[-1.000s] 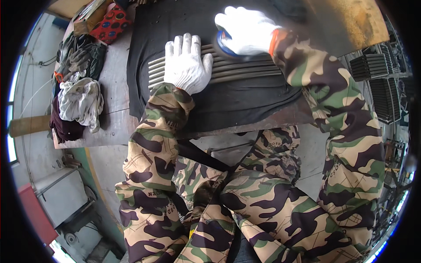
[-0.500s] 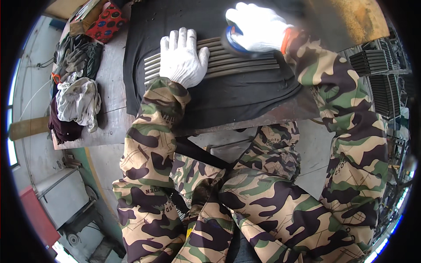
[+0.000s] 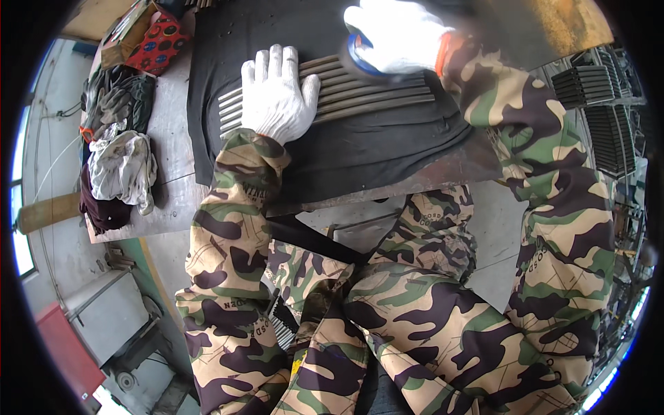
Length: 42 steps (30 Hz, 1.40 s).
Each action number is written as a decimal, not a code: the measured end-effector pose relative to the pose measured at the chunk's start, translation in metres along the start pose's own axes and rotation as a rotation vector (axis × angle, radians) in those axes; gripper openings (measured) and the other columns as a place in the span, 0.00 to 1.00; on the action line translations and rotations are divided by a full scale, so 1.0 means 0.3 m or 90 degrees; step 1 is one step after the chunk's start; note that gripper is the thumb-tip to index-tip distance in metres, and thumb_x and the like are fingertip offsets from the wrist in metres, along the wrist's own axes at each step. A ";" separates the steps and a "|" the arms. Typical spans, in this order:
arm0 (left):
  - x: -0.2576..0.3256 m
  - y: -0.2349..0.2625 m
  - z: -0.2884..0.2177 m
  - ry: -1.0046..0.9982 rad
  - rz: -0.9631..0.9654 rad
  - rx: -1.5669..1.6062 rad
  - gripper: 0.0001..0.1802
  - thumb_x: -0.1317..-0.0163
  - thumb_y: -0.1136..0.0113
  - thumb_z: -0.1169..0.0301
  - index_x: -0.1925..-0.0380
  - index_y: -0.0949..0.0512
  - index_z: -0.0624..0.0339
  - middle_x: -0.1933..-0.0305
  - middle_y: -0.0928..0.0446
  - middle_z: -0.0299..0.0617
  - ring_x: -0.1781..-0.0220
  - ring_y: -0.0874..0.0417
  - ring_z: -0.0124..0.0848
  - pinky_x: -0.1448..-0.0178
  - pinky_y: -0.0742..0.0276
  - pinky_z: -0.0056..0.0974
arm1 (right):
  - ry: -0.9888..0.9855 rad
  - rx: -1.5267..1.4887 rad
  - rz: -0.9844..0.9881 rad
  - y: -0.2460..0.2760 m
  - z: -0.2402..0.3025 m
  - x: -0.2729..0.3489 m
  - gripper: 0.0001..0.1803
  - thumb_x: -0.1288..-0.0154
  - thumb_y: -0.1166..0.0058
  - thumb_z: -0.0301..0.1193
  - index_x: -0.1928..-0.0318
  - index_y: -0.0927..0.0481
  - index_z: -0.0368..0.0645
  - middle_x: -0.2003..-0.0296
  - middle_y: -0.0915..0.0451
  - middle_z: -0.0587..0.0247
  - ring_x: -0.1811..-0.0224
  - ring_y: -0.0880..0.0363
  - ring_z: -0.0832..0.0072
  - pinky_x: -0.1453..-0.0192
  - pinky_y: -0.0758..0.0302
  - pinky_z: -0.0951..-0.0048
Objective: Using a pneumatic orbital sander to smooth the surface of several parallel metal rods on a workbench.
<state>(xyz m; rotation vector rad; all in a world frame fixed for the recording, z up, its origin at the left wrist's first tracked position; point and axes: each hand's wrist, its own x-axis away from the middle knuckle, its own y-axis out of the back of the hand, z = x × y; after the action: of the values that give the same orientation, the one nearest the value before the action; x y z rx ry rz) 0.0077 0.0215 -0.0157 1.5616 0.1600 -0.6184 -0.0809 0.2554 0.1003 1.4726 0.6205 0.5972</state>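
Note:
Several grey metal rods lie side by side in a row on a black cloth over the workbench. My left hand, in a white knitted glove, lies flat across the rods near their left ends, its fingers stretched out. My right hand, gloved in white with an orange cuff, is closed around a round tool with a blue edge. The tool is over the right half of the rods. Its underside is hidden and its outline blurred, so its exact kind cannot be made out.
Used gloves and rags are heaped on the bench's left side, with a red patterned cloth beyond them. Brownish dust covers a board at the far right. Stacks of dark bars stand on the right beside the bench.
My right hand and the tool have shifted slightly left and away from me. The left hand stays flat on the rods; the whole view has shifted a little.

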 end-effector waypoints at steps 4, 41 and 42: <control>0.055 0.037 -0.065 -0.009 -0.004 -0.002 0.35 0.29 0.37 0.53 0.34 0.23 0.72 0.32 0.23 0.64 0.30 0.25 0.58 0.23 0.37 0.62 | 0.005 0.006 -0.025 -0.017 -0.055 0.010 0.19 0.30 0.42 0.42 0.49 0.17 0.39 0.53 0.16 0.38 0.49 0.14 0.41 0.45 0.17 0.44; 0.016 0.021 0.033 -0.027 -0.039 -0.034 0.32 0.28 0.38 0.55 0.36 0.22 0.72 0.36 0.19 0.61 0.35 0.22 0.55 0.29 0.32 0.56 | 0.049 0.035 -0.022 -0.042 0.010 0.163 0.20 0.26 0.41 0.41 0.40 0.21 0.46 0.48 0.20 0.52 0.45 0.16 0.54 0.41 0.16 0.50; 0.008 0.015 0.023 -0.029 -0.048 -0.025 0.32 0.28 0.38 0.55 0.36 0.22 0.72 0.35 0.19 0.61 0.35 0.22 0.55 0.29 0.32 0.57 | 0.056 0.038 -0.063 -0.050 0.014 0.188 0.18 0.27 0.40 0.39 0.42 0.20 0.46 0.50 0.20 0.52 0.46 0.16 0.54 0.42 0.16 0.50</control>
<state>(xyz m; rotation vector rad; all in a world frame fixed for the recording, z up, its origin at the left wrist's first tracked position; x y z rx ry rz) 0.0098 0.0137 -0.0127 1.5081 0.1959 -0.7048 -0.0380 0.2920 0.0845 1.4677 0.7814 0.5729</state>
